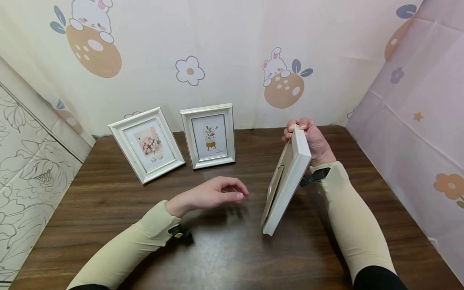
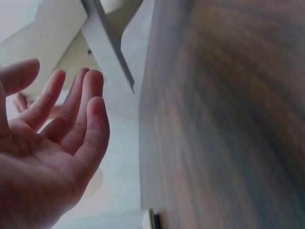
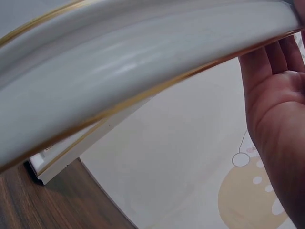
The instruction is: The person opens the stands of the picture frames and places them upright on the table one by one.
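Observation:
In the head view my right hand (image 1: 317, 143) grips the upper end of a white picture frame (image 1: 284, 197), which stands tilted, its brown back turned to the left. A fold-out stand (image 1: 276, 183) lies close against that back. The right wrist view shows the frame's white moulding with gold edging (image 3: 119, 62) across the front of my palm (image 3: 281, 109). My left hand (image 1: 214, 193), fingers loosely bent and holding nothing, hovers over the table left of the frame. Seen from the left wrist, the palm (image 2: 52, 152) faces up beside the frame's edge (image 2: 107, 43).
Two more white picture frames stand at the back of the dark wooden table (image 1: 224, 257): one with a pink flower picture (image 1: 148, 145), one with a potted plant print (image 1: 208, 137). Behind them hangs a patterned curtain (image 1: 224, 40); another cloth (image 1: 424, 100) borders the right side.

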Demonstrator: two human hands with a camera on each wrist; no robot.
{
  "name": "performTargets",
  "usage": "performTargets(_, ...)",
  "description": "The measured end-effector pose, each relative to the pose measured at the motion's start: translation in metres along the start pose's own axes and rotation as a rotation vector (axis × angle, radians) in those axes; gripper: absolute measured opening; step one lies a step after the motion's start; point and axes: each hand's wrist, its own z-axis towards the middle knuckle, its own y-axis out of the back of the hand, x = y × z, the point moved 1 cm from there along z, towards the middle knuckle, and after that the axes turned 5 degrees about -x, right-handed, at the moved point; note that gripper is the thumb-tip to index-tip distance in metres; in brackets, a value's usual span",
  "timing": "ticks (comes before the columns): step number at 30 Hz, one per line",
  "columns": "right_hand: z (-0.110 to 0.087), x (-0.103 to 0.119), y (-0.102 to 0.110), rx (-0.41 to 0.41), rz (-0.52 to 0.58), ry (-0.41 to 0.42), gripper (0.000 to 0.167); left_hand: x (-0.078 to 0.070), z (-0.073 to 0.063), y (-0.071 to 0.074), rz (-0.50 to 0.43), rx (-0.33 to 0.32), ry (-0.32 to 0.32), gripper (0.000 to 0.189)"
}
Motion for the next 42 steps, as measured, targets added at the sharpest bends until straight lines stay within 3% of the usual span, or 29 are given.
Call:
performTargets(8, 0.001, -0.001, 0.002, 0.042, -0.012, 0.008, 0.014, -0.010, 0.010, -0.022, 0.034, -0.004, -0.071, 0.017)
performTargets(14, 0.001, -0.001, 0.003, 0.053, -0.010, 0.026, 0.015, -0.010, 0.013, -0.030, -0.017, -0.005, -0.064, 0.020)
performTargets(21, 0.001, -0.001, 0.003, 0.052, -0.004, 0.028, 0.015, -0.010, 0.013, -0.033, -0.037, 0.004, -0.053, 0.026)
performTargets(27, 0.000, -0.001, 0.003, 0.119, -0.003, 0.013, 0.017, -0.010, 0.014, -0.036, -0.036, 0.005, -0.030, 0.032)
performTargets(42, 0.000, -0.001, 0.004, 0.177, 0.016, -0.034, 0.020, -0.007, 0.013, -0.033, 0.006, 0.011, -0.049, 0.032)
